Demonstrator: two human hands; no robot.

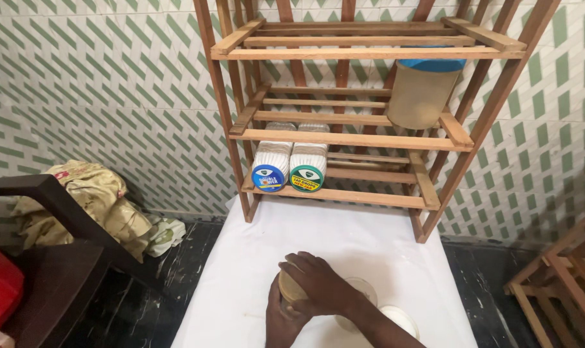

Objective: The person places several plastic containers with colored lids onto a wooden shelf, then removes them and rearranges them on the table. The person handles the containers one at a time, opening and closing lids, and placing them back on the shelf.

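On the white table before the wooden rack, the right hand clamps its fingers over the small tan jar, while the left hand grips it from below.

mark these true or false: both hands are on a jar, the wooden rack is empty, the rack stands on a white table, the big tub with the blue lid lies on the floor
Both hands are on a jar: true, the right hand covers the top of the small jar and the left hand grips it from below.
The wooden rack is empty: false, it holds two lying containers and a tub.
The rack stands on a white table: true.
The tub with the blue lid lies on the floor: false, it stands on an upper shelf.
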